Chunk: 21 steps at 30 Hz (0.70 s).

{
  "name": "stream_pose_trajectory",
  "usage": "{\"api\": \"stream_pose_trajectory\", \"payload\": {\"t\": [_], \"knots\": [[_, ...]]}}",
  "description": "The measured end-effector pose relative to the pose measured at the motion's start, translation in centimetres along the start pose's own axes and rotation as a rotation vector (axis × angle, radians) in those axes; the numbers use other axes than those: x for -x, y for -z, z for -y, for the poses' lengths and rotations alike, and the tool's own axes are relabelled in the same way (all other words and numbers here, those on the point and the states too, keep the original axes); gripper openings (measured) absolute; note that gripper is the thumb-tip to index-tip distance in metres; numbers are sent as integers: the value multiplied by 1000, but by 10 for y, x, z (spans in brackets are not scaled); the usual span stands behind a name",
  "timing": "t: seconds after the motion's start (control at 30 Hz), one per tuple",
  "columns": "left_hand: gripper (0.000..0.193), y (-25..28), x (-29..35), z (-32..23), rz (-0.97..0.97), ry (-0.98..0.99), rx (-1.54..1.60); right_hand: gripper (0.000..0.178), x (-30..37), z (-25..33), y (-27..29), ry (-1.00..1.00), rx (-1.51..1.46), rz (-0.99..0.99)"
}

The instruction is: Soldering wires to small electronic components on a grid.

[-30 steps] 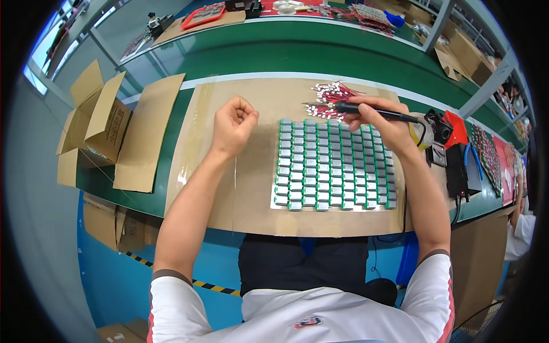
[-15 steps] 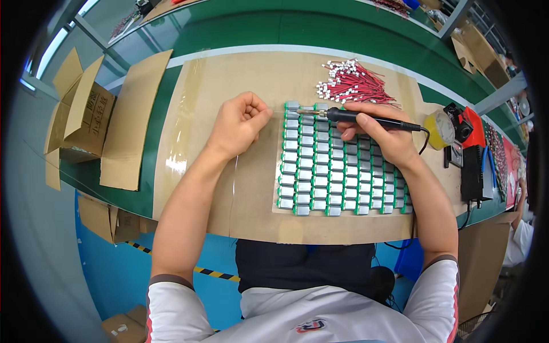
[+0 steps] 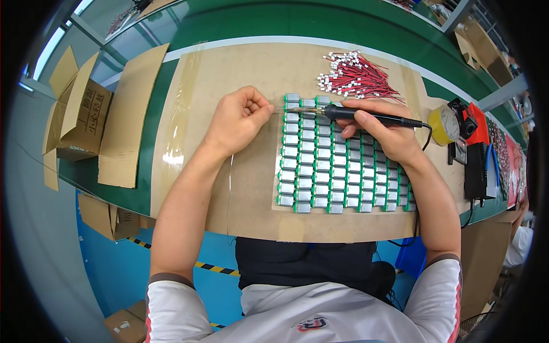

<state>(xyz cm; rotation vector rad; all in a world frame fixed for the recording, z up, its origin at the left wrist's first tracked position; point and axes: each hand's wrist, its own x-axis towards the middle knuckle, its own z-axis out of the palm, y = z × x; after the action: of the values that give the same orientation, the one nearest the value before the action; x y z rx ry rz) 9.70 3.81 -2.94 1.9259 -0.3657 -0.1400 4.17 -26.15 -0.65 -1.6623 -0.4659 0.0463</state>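
My right hand (image 3: 389, 130) grips the black handle of a soldering iron (image 3: 342, 112), its metal tip pointing left over the upper left of the grid. Thumb and fingertips of my left hand (image 3: 235, 121) pinch a thin solder wire (image 3: 230, 177). One end reaches toward the iron's tip; the other hangs down below the hand. Whether wire and tip touch is too fine to make out. Under the iron lie rows of small silver battery cells (image 3: 321, 179) with green circuit strips along their edges. My right hand hides some of the upper cells.
Red wires with white connectors (image 3: 360, 77) lie in a heap behind the cells. At the right stand a yellow tape roll (image 3: 444, 126), a red holder (image 3: 479, 128) and a black box (image 3: 476, 174). An open cardboard box (image 3: 86, 114) is at the left.
The iron's tip has shifted slightly toward the near side relative to the cells. Both hands keep their grips; the whole view has moved a little.
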Motion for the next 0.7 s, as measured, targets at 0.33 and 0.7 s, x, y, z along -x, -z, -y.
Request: {"api": "stream_pose_trajectory", "payload": {"t": [0.33, 0.7], "knots": [[13, -1, 1, -3, -10, 3, -37, 25, 0, -2, -1, -11, -14, -16], [11, -4, 1, -4, -18, 3, -91, 25, 0, -2, 0, 3, 10, -13]]}}
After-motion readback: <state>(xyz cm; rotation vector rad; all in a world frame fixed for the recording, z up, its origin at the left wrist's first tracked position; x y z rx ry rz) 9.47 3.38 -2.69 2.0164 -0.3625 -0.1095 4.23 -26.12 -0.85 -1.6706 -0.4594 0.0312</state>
